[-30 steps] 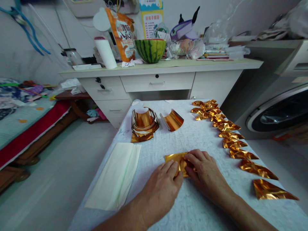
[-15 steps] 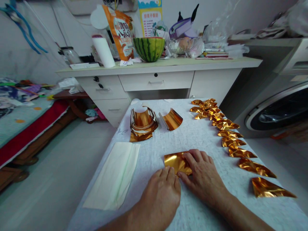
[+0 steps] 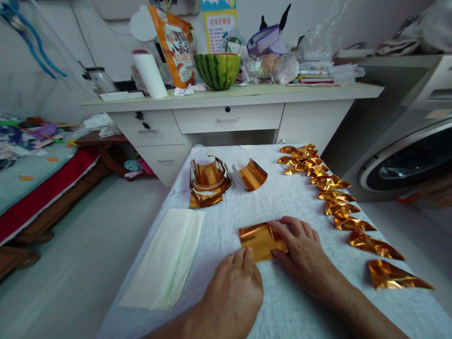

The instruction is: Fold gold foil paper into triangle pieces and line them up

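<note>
While the left hand (image 3: 236, 289) bunches its fingers at the near-left corner of the gold foil (image 3: 259, 242), whether pinching I cannot tell, and the right hand (image 3: 306, 254) spreads thumb and forefinger over the right end, light, even pressure should keep it flat. Open tablecloth (image 3: 217, 240) separates the paper (image 3: 164, 259) from the left hand, and the right hand from folded pieces (image 3: 376, 245) lining the right edge.

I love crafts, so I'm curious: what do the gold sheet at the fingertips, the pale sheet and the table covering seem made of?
Gold sheet: probably metallic foil or foil-faced paper; glossy, with bright reflections.
Pale sheet: likely paper or tissue; matte, with soft creases.
Table covering: perhaps cloth; dull and mottled, though printed plastic is possible.
</note>
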`<move>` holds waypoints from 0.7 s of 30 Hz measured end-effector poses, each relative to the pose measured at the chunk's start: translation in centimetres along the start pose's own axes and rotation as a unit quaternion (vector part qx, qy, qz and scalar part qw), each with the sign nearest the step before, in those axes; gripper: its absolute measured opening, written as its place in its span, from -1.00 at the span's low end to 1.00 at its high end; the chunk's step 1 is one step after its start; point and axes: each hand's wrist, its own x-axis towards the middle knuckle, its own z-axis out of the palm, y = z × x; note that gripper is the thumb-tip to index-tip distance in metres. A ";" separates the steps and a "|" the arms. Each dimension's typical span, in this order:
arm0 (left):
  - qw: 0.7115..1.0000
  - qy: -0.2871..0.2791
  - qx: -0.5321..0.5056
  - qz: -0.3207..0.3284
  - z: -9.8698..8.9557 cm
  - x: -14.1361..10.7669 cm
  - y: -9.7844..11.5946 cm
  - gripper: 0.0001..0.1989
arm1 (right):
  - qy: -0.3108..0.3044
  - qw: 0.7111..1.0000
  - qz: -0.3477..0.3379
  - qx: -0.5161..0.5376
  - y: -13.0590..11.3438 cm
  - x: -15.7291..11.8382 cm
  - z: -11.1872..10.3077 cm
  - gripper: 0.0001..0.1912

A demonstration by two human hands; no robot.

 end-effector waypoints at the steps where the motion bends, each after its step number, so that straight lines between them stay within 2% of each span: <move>1: 1.000 0.003 0.002 -0.002 0.1 0.0 0.0 -0.67 | 0.003 1.000 0.000 -0.010 0.4 -0.1 0.0 -0.41; 9: 0.999 0.041 -0.005 0.001 1.4 0.0 -0.6 -0.73 | -0.003 1.000 -0.021 -0.008 2.5 -0.2 0.0 -0.27; 14: 0.997 0.055 -0.055 0.001 0.4 0.4 -1.5 -0.92 | -0.020 0.999 -0.037 0.027 3.2 -0.1 -0.5 -0.25; 16: 0.994 0.063 -0.088 -0.007 0.0 0.7 -2.0 -0.97 | -0.001 0.997 -0.052 0.050 3.2 0.0 -0.9 -0.25; 19: 0.981 0.093 -0.167 -0.034 -0.1 1.1 -2.6 -0.95 | 0.082 0.991 -0.069 0.084 2.5 0.2 -1.6 -0.40; 21: 0.970 0.104 -0.214 -0.046 -0.1 1.3 -3.0 -0.97 | 0.105 0.984 -0.083 0.114 1.4 0.3 -2.1 -0.62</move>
